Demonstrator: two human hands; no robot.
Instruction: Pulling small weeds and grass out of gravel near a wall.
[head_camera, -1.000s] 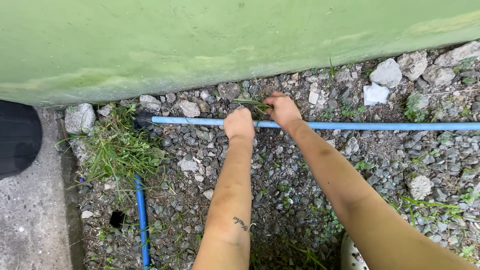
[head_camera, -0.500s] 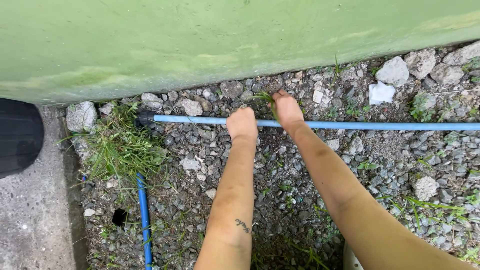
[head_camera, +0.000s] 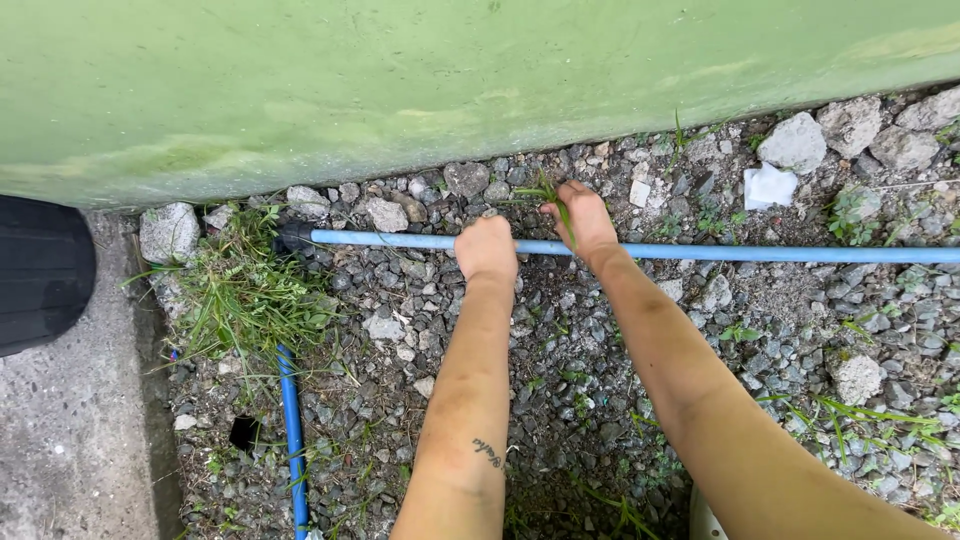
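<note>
My left hand (head_camera: 486, 250) is closed in a fist and rests on the blue pipe (head_camera: 760, 253) that runs level across the gravel. Just to its right, my right hand (head_camera: 582, 217) reaches over the pipe and pinches a small tuft of green grass (head_camera: 545, 192) growing among the stones at the foot of the green wall (head_camera: 450, 80). The grass blades stick up between my fingers. Both forearms stretch out from the bottom of the view.
A bigger clump of weeds (head_camera: 240, 290) grows at the left by the pipe's black end. A second blue pipe (head_camera: 293, 430) runs down the left. White debris (head_camera: 772, 186), large stones, a concrete strip (head_camera: 70, 430) and a black object (head_camera: 40, 270) lie around.
My right hand has gripped the grass tuft and drawn it up slightly, so blades now stand between the fingers. The view has shifted a little; the left hand stays on the pipe.
</note>
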